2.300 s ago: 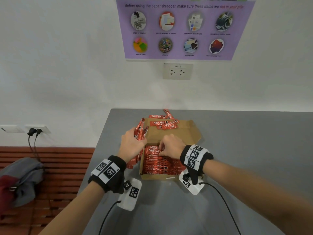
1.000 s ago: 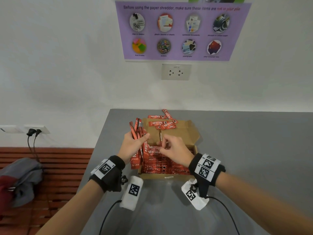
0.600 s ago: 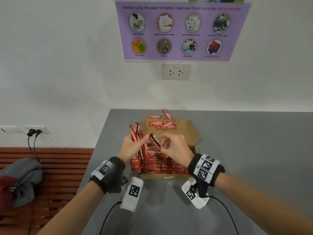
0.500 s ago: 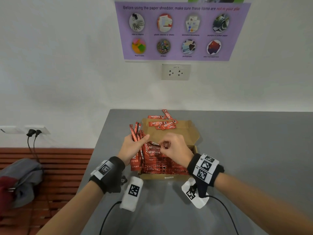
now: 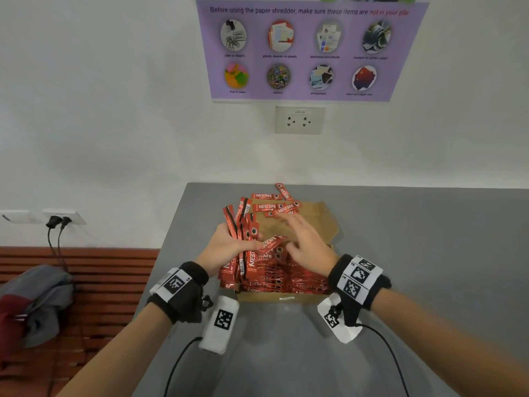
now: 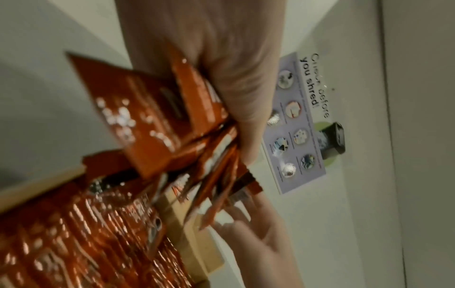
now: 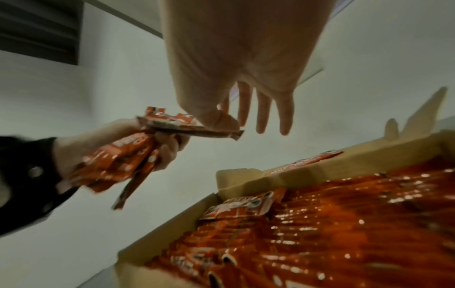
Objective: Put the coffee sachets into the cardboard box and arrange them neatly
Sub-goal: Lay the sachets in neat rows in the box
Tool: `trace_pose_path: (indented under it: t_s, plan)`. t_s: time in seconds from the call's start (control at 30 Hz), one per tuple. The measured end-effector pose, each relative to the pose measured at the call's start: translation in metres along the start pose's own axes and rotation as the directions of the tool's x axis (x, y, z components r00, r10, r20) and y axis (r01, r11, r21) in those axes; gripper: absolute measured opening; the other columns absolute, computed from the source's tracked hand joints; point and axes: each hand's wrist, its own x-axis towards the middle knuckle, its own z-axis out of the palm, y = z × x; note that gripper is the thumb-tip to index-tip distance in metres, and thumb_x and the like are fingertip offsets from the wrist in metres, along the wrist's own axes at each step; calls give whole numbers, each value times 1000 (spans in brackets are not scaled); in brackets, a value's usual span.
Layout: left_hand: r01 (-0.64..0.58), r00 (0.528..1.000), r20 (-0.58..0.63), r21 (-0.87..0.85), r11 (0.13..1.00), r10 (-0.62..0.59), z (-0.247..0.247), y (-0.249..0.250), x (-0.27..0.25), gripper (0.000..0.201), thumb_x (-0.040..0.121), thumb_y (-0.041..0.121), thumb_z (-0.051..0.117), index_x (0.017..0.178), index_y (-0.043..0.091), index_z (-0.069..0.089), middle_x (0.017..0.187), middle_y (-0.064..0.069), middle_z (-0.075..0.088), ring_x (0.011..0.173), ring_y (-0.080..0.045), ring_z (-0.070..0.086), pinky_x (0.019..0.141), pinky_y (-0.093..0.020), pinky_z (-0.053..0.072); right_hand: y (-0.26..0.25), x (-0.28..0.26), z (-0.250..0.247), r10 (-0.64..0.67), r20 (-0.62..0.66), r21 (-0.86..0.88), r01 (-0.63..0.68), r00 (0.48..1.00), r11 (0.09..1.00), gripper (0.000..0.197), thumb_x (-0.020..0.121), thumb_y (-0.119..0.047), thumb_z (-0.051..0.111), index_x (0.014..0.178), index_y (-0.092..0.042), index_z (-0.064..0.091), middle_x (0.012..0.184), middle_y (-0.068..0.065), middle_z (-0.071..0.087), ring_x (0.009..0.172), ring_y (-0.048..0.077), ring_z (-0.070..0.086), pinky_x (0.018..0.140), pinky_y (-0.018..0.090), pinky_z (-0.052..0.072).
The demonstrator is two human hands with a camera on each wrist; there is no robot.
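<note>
Left hand [image 5: 226, 247] grips sachets [image 5: 239, 224] upright.

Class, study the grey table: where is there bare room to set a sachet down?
Bare grey table lies right of the cardboard box, and near the front edge between the wrists. Crowded: the box interior, and behind its flap, where loose sachets lie.

The left wrist view is smearing with motion, so print on the sachets [image 6: 157, 117] gripped by the left hand [image 6: 221, 68] is not reading, and the right hand [image 6: 261, 239] is showing only as a pale blur. In the head view the hands are covering part of the box [image 5: 326, 224], and its floor is lying hidden under sachets. The poster [image 5: 309, 50] is running off the top edge; its small captions are barely reading. The bench [image 5: 429, 253] is running off the right edge.
</note>
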Motion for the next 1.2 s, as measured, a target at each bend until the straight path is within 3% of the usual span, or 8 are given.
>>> trace_pose_path:
  t_s: [0.1, 0.23, 0.37, 0.47, 0.57, 0.67, 0.9, 1.2]
  plan:
    - [-39, 999, 30, 45, 998, 38, 0, 4, -1, 33, 73, 7, 76, 104, 4, 65, 99, -10, 72, 90, -25, 70, 84, -37, 55, 3, 3, -9, 158, -6, 149, -155, 987, 977, 44, 98, -10, 39, 141, -14, 34, 114, 7, 61, 83, 20, 63, 69, 19, 50]
    - [-85, 993, 86, 62, 994, 80, 5, 9, -2, 36, 74, 4, 75, 108, 6, 62, 99, -7, 72, 87, -19, 70, 79, -29, 56, -3, 4, -9, 171, 30, 356, -171, 985, 919, 27, 96, -15, 48, 121, -8, 56, 82, 2, 65, 56, 2, 61, 56, 16, 50]
    - [-99, 990, 110, 133, 986, 84, 3, 7, -1, 41, 75, 4, 75, 112, 8, 58, 95, 1, 70, 82, -8, 70, 69, -17, 54, -1, 7, -13, 157, -81, 312, -124, 984, 942, 12, 84, -16, 66, 96, -18, 68, 78, 0, 64, 62, 9, 55, 62, 21, 50]
    - [-115, 992, 75, 161, 980, 104, -2, 4, -1, 40, 77, 4, 73, 111, 13, 56, 98, 2, 69, 85, -9, 69, 68, -16, 54, 1, 4, -18, 148, 47, 196, -155, 988, 968, 4, 77, -20, 74, 81, -20, 72, 70, -10, 66, 64, 6, 56, 66, 17, 47]
    - [-184, 976, -81, 191, 964, 202, -4, 3, -2, 35, 80, 3, 70, 109, 15, 56, 94, 7, 66, 82, 3, 66, 68, -7, 49, 1, 0, -13, 222, 191, 72, -239, 956, 968, 9, 76, -19, 76, 81, -14, 72, 69, -10, 66, 61, -2, 60, 64, 9, 47]
    - [-219, 938, -216, 244, 945, 273, -3, 4, 1, 33, 80, 6, 70, 108, 15, 56, 90, 11, 65, 81, 5, 62, 68, -1, 44, 5, -2, -1, 276, 154, 32, -284, 949, 958, 11, 77, -18, 74, 84, -9, 73, 72, -6, 66, 61, -4, 56, 55, 2, 42]
    - [-240, 936, -200, 236, 942, 288, 0, 7, 0, 33, 80, 3, 69, 107, 16, 55, 90, 13, 64, 80, 4, 62, 64, 0, 43, 4, 12, 14, 321, 194, -1, -327, 927, 945, 12, 78, -15, 74, 85, -5, 74, 90, 6, 72, 73, 4, 59, 77, 19, 51]
    - [-229, 943, -191, 220, 948, 272, 0, 3, 0, 32, 80, 5, 70, 106, 17, 55, 88, 12, 65, 78, 5, 62, 62, -2, 44, 3, 21, 18, 336, 215, -46, -334, 917, 941, 11, 80, -16, 72, 86, -7, 74, 91, 5, 73, 71, 4, 59, 79, 24, 53]
